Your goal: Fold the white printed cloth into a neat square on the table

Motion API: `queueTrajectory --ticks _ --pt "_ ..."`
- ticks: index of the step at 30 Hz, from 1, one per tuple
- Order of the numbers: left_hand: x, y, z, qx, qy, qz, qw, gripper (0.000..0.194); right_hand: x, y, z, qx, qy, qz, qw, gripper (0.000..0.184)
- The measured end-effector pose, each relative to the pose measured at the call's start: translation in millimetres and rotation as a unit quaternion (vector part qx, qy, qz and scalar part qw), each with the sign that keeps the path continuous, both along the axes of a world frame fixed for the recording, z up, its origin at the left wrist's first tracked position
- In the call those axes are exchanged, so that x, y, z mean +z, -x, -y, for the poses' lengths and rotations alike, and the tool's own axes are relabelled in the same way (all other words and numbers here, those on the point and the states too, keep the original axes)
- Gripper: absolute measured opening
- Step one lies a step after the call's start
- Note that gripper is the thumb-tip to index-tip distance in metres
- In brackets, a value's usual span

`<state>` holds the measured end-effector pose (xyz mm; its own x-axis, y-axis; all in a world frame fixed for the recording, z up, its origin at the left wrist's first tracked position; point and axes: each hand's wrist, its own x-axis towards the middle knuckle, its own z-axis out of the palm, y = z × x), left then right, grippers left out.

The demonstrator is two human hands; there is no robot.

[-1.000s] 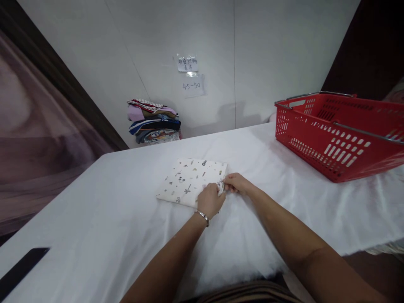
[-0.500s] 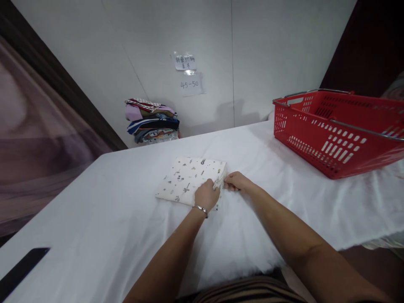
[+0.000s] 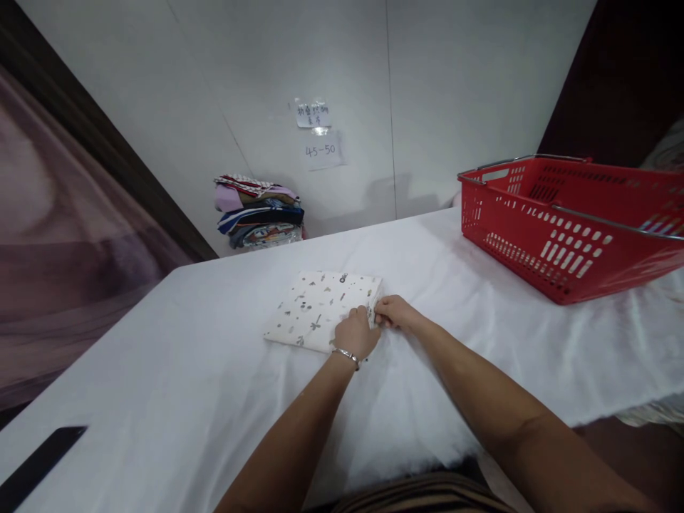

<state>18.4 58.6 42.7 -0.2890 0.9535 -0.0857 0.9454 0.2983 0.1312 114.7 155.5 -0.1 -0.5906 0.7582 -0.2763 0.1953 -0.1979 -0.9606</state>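
A folded white cloth [image 3: 310, 306] with small grey and brown printed motifs lies flat on the table in front of me. My left hand [image 3: 358, 333], with a silver bracelet at its wrist, rests on the cloth's near right corner, fingers curled at its right edge. Pinched at that same right edge is my right hand [image 3: 394, 312], its fingertips closed on the cloth's layers. The two hands are almost touching. Exactly which layers each hand grips is hidden behind the fingers.
The table [image 3: 176, 370] wears a white cover. At the right stands a red plastic basket [image 3: 534, 242] with metal handles. A stack of folded fabrics [image 3: 261, 214] sits beyond the far edge, under paper signs [image 3: 322, 151]. A black flat object [image 3: 40, 463] lies front left.
My left hand has slid slightly right toward the cloth's edge, and its fingers have moved closer to my right hand. The folds at the right edge look flatter. The view has shifted slightly.
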Motion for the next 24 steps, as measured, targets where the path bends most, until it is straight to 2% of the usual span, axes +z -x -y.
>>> queueTrajectory --ticks 4,9,14,18,24 --pt "3.2 1 -6 0.01 0.032 -0.013 0.999 0.029 -0.7 0 0 -0.003 0.009 -0.017 1.0 0.017" --pt "3.7 9 -8 0.023 0.033 0.001 0.999 0.021 -4.1 -4 -7 -0.005 0.007 0.021 1.0 0.018" --pt "0.5 14 -7 0.027 0.017 0.005 0.999 0.021 -4.7 -8 -9 -0.004 -0.017 0.066 0.998 0.019" --pt "0.2 11 -7 0.026 0.011 0.001 1.0 0.019 -4.6 -6 -5 0.024 -0.005 0.06 0.998 0.017" --pt "-1.3 7 -6 0.025 0.003 -0.003 1.0 0.02 -6.8 -1 0 0.012 -0.008 0.045 0.999 0.019"
